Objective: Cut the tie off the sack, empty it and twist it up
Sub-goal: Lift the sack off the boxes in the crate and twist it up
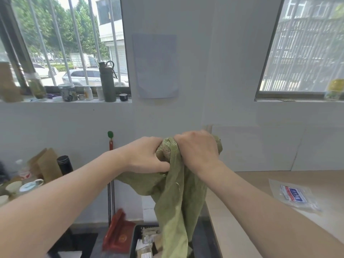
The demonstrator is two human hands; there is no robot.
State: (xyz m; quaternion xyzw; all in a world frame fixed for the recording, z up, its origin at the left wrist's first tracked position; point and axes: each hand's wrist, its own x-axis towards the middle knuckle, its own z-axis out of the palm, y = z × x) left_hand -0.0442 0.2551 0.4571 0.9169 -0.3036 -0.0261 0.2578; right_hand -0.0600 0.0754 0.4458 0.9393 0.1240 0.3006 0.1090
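Note:
A green woven sack [176, 200] hangs limp in the air in front of me, its upper end bunched and rolled between both hands. My left hand [147, 155] grips the bunched top from the left, and my right hand [197, 148] is clenched over it from the right, the two almost touching. The sack's lower part dangles down over a black crate [136, 239] on the floor that holds several small packets. No tie or cutting tool is in sight.
A light wooden table [260, 211] stands at the right with a clear plastic packet [296, 194] on it. A red dustpan [119, 233] and a broom handle [111, 174] lean by the wall. Cups, a black flask [64, 164] and boxes crowd the left.

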